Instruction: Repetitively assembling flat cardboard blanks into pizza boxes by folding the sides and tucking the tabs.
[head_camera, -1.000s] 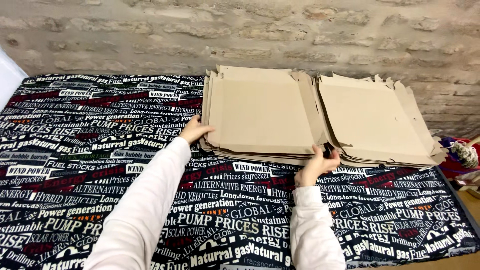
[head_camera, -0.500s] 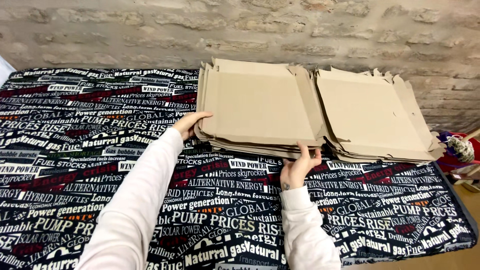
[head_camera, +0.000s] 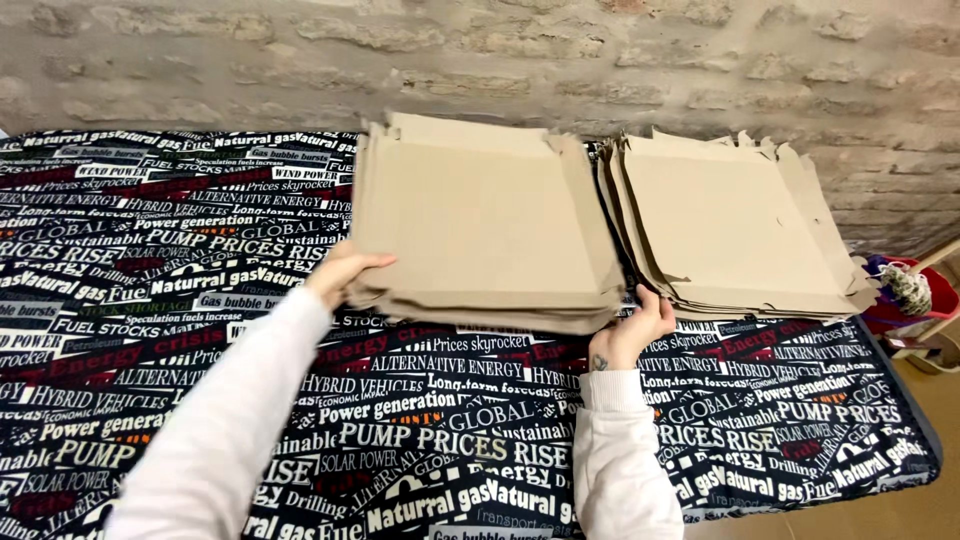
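Two stacks of flat cardboard box blanks | our left hand (head_camera: 338, 272) and right hand (head_camera: 632, 335) pinch near stack (head_camera: 485, 225) by its front corners — unlifted | far stack (head_camera: 735, 225) untouched — printed tablecloth (head_camera: 150, 300).

Long pale, off-white sleeves cover both my arms down to the wrists, snug at the cuffs. My left hand (head_camera: 340, 272) is bare; my right hand (head_camera: 630, 335) carries a small dark mark near the wrist.
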